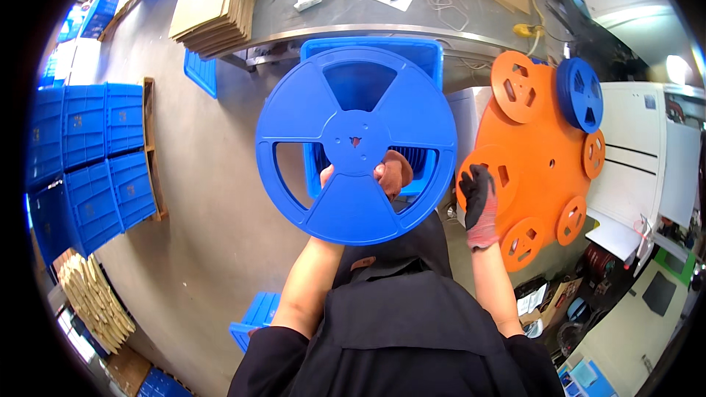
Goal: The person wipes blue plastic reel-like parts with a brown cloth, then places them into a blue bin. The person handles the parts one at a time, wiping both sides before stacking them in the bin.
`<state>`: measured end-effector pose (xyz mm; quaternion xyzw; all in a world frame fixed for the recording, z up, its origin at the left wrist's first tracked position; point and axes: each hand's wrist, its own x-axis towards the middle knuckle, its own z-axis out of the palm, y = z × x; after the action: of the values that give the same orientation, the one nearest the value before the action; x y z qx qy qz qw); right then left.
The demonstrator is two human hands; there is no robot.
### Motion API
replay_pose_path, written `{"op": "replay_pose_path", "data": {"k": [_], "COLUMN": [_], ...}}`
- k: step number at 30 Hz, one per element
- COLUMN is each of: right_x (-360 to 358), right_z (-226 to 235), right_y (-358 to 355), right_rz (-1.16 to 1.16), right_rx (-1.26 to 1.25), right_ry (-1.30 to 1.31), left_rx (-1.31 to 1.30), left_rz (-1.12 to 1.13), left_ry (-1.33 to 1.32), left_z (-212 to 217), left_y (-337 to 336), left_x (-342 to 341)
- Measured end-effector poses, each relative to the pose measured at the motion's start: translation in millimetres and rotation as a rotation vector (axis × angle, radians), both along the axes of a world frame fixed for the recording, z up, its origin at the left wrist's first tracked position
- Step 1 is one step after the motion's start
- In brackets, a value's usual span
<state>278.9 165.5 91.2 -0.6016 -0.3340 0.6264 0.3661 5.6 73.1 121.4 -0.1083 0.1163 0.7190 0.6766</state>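
My left hand (327,174) is mostly hidden behind a large blue plastic reel (355,143). Its fingers show through the reel's lower cut-outs, closed and holding the reel up before me. Beside them, in the right cut-out, is something brown and cloth-like (398,174), partly hidden. My right hand (479,198) wears a black and red glove. It is over an orange disc (494,169) with cut-outs, at the near left edge of a large orange round plate (540,169). Its fingers look somewhat spread, with nothing visible in them.
Behind the reel stands a blue bin (375,45) with dark blue discs inside. More orange discs (514,88) and a blue reel (580,95) sit around the plate. Ahead, a metal table (294,18) holds stacked cardboard (217,4). Blue crates (88,132) stand at left.
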Motion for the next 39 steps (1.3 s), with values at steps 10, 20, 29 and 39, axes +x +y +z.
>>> {"op": "replay_pose_path", "data": {"k": [10,20,29,39], "right_x": [11.7,-59.5,-74.2,-32.9], "right_z": [-271.8,-362.2,-389.6,-365.1], "right_y": [-21.1,38.2,-5.2,-80.0], "right_rz": [0.674,0.493,0.425,0.693], "right_rx": [-0.313,-0.356,0.016,0.040], "right_ry": [-0.498,-0.879,-0.962,-0.486], "left_rx": [-0.269,-0.630,-0.403,-0.750], "left_rz": [-0.032,-0.166,-0.195,-0.825], "left_ry": [0.171,0.396,0.166,1.397], "left_z": [-78.6,-136.6,-229.2,-346.4], "left_y": [-27.6,-47.9,46.2,124.6], "left_x": [-16.5,0.6,24.9,128.6]}}
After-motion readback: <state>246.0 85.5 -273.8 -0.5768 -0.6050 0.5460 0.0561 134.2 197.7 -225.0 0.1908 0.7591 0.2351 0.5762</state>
